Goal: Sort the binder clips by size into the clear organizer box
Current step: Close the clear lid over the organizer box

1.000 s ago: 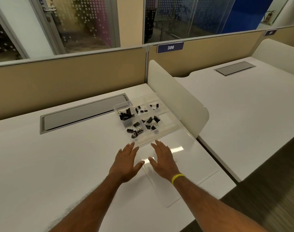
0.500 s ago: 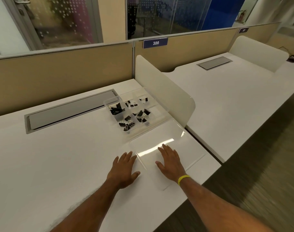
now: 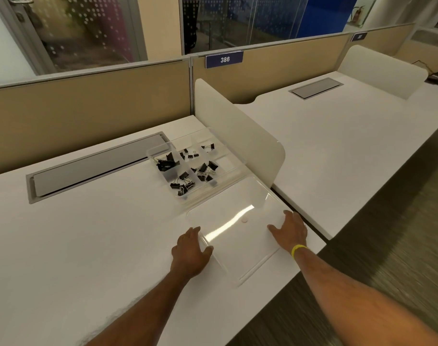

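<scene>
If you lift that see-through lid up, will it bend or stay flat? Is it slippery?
The clear lid probably stays mostly flat: it looks like thin, rigid plastic with moulded edges, though it may flex a little. It is likely light. Its shiny surface hints that it is slippery, so the left hand and right hand, one at each side edge, look well placed.

a single wide-angle view looks from the person's head, forward and steeply down onto the white rectangular desk [image 3: 88, 233], with both forearms reaching in from the bottom edge. it sits close above the near desk edge and faces the tan fabric partition panel [image 3: 88, 108] and the glass walls behind it. the wide lens bends straight edges toward the frame's sides.
</scene>
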`<action>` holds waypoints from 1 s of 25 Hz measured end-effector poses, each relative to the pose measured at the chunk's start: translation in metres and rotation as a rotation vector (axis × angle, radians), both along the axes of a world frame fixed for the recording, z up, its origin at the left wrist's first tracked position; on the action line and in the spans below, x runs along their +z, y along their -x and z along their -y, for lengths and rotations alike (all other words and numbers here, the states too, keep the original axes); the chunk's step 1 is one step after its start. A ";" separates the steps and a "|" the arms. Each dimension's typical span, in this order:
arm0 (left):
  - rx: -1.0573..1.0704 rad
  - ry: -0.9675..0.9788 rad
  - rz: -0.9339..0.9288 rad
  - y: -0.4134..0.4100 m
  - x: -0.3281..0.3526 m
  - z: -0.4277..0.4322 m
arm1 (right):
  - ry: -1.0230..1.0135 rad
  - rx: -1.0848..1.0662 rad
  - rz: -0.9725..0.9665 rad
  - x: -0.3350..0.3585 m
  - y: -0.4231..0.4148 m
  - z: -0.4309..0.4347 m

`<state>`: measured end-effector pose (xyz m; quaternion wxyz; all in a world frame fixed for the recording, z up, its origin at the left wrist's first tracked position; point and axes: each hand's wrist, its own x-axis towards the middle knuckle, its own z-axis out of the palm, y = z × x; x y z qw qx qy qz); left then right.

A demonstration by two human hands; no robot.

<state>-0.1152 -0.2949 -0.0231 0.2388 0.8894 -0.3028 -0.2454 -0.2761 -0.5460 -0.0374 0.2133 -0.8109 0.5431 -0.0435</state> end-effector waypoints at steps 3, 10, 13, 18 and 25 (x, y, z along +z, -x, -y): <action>0.135 0.106 -0.115 0.003 0.003 0.009 | 0.072 -0.013 -0.017 -0.001 0.002 0.007; 0.463 0.336 -0.406 0.002 0.017 0.027 | 0.055 -0.036 0.106 0.009 0.001 0.017; 0.580 0.377 -0.522 -0.007 0.015 0.026 | 0.019 -0.072 0.141 0.013 0.003 0.018; 0.677 0.453 -0.646 -0.026 0.015 0.010 | -0.031 -0.075 0.253 0.029 0.004 0.024; 0.245 0.499 -0.144 -0.046 0.017 -0.040 | -0.281 -0.082 0.438 0.063 -0.006 0.026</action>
